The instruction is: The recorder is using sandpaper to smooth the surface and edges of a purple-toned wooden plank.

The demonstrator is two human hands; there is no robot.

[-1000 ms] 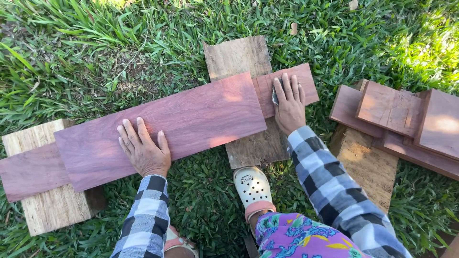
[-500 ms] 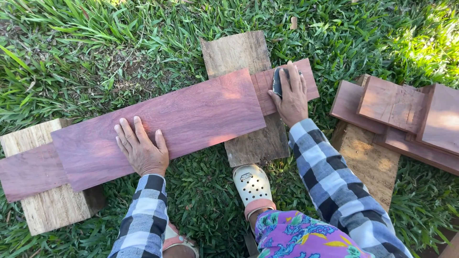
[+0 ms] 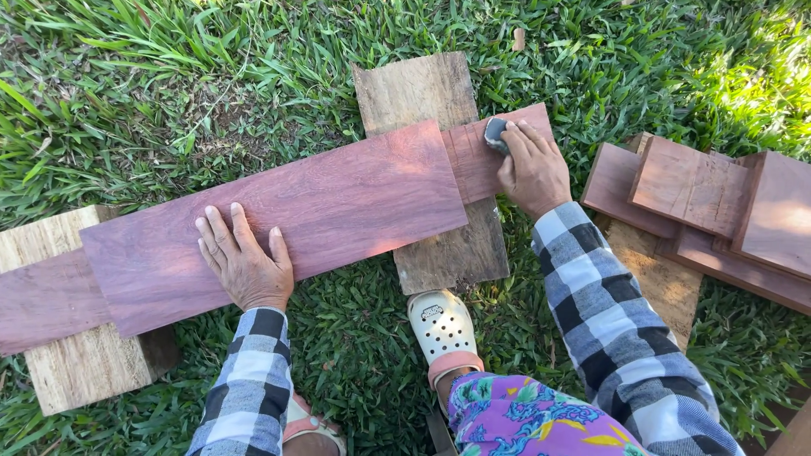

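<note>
Currently, in the head view, your left hand (image 3: 243, 263) lies flat with fingers spread on the wide reddish board (image 3: 270, 215), pressing it down without gripping anything. That board rests over a longer, narrower reddish plank (image 3: 483, 158), which spans two pale support slabs: one at the left (image 3: 72, 367) and one at the far centre (image 3: 418, 89).

Your right hand (image 3: 532, 169) is curled over a small dark sanding pad (image 3: 493, 132), fingers closed on it and holding it against the exposed right end of the narrow plank.

Compared with a second ago, the right hand has turned and travelled towards the far edge of the plank; earlier it lay flat and more central on that end, fingers extended. The pad now sits at the far left part of the exposed section, just beside the wide board's end. The left hand has kept its place. I judge that sanding strokes are in progress on this end only.

A white perforated clog (image 3: 441, 328) stands on the grass (image 3: 169, 84) near the centre slab. A stack of reddish offcuts (image 3: 701, 203) lies at the right, well apart from both hands.
</note>
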